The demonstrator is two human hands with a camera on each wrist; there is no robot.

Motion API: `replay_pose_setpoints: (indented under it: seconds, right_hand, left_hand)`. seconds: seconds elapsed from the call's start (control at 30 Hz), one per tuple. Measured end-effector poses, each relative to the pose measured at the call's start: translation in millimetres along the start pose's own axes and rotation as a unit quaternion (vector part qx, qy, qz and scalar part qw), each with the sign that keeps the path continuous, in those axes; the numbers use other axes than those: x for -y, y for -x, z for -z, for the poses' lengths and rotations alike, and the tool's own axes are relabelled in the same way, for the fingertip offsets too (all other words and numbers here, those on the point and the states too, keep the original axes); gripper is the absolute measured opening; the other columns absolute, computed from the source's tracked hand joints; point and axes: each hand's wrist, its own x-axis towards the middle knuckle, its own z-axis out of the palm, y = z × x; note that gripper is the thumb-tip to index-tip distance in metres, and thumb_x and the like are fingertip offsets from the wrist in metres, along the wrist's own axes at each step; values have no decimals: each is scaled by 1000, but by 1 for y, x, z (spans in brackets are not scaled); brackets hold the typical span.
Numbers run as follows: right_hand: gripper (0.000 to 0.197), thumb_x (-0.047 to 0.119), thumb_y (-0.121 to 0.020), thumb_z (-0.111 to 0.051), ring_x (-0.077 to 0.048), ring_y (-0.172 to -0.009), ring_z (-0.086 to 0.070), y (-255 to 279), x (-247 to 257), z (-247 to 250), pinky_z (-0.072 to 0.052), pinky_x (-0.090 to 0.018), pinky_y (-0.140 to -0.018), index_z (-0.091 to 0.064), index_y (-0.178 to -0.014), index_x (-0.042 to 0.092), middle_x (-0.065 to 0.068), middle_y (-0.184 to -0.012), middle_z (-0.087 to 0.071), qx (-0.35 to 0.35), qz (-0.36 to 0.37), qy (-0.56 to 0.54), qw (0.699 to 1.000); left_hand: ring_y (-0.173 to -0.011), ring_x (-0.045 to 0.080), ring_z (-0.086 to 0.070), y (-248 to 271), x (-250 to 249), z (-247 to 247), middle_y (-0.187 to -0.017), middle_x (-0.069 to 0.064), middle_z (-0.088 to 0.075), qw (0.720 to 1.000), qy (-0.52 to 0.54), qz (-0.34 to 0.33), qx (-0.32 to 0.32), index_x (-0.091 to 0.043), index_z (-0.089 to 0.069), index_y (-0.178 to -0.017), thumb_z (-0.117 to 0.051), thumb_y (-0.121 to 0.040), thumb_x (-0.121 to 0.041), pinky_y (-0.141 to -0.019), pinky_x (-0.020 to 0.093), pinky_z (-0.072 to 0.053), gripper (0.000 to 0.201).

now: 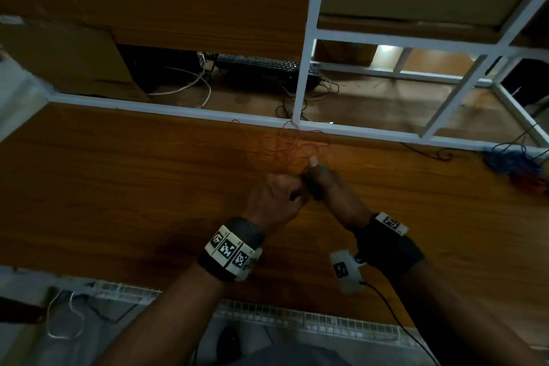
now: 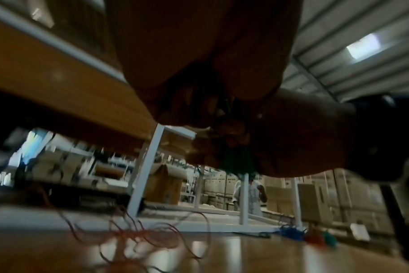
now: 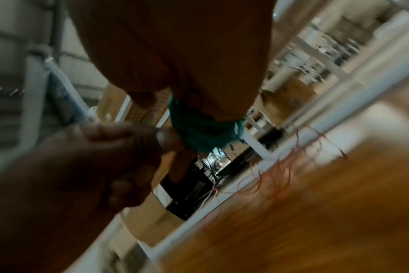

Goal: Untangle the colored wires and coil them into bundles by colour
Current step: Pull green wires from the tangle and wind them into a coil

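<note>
Above the middle of the wooden tabletop (image 1: 124,175) we bring both hands together, knuckle to knuckle. Our right hand (image 1: 322,184) has a green wire coil (image 3: 203,133) looped in many turns around its fingers, so those fingers sit inside the bundle and carry it; the thumb points up and away from us. Our left hand (image 1: 274,197) is curled tight, its thumb and fingertips pinching what looks like the loose end of the green wire right against the coil, though the strand itself is too thin and blurred for us to trace. From the left wrist view we see the same green wire (image 2: 238,158) bunched between the two hands.

Just beyond our hands, a loose tangle of red wire (image 1: 292,147) sprawls on the wood, its far loops reaching the white metal frame (image 1: 166,107) at the back edge of the table. Well off to our right, near that same edge, lie a blue wire bundle (image 1: 509,162) and, touching it on the near side, a red wire bundle (image 1: 527,181). The left wrist view also shows a small green bundle (image 2: 330,239) just beside those.

Behind the frame, on a lower surface, sit a black keyboard (image 1: 261,64) and some white cables (image 1: 190,88).
</note>
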Motion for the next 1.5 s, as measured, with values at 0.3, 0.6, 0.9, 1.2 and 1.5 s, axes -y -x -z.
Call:
replay_pose_setpoints:
  seconds: [0.3, 0.6, 0.9, 1.2, 1.5]
  right_hand:
    - [112, 78, -94, 3, -36, -93, -68, 13, 4, 12, -44, -56, -110, -66, -106, -10, -21, -90, -72, 241, -87, -53, 965]
    - [24, 1, -94, -64, -29, -113, -67, 20, -10, 30, -50, -37, -102, -61, -117, -7, -18, -106, -73, 358, -44, -337, 870]
    - [22, 6, -97, -63, -34, -126, -60, 16, -11, 33, -47, -41, -110, -63, -114, -8, -22, -108, -73, 355, -77, -399, 842]
    - [25, 14, -90, -74, -30, -100, -72, 10, -5, 31, -57, -37, -93, -69, -104, -7, -21, -96, -75, 306, -110, -372, 870]
    - [21, 11, -97, -61, -31, -116, -67, 11, 12, 27, -53, -40, -100, -69, -108, -5, -19, -100, -75, 380, -97, -320, 862]
  left_hand:
    - [-110, 17, -50, -11, 12, 27, -121, -3, -53, 998, 18, -52, 24, -28, -63, -113, -84, -66, -45, -80, 30, -50, 53]
    - [-44, 8, -59, 0, -12, 6, -62, 4, -64, 818, 514, 178, 186, 1, -63, -106, -62, -90, -28, -40, 16, -41, 33]
    - [-46, 0, -56, 4, -11, -5, -58, -7, -66, 803, 542, 189, 161, -8, -59, -82, -61, -76, -57, -56, 16, -50, 49]
    - [-38, 0, -48, 2, -22, -5, -49, -6, -60, 837, 489, 214, 120, -10, -51, -74, -49, -88, -48, -46, 13, -42, 40]
    - [-31, 2, -47, 5, -24, -12, -39, -8, -51, 866, 452, 214, -15, -30, -61, -52, -57, -50, -94, -35, 13, -32, 64]
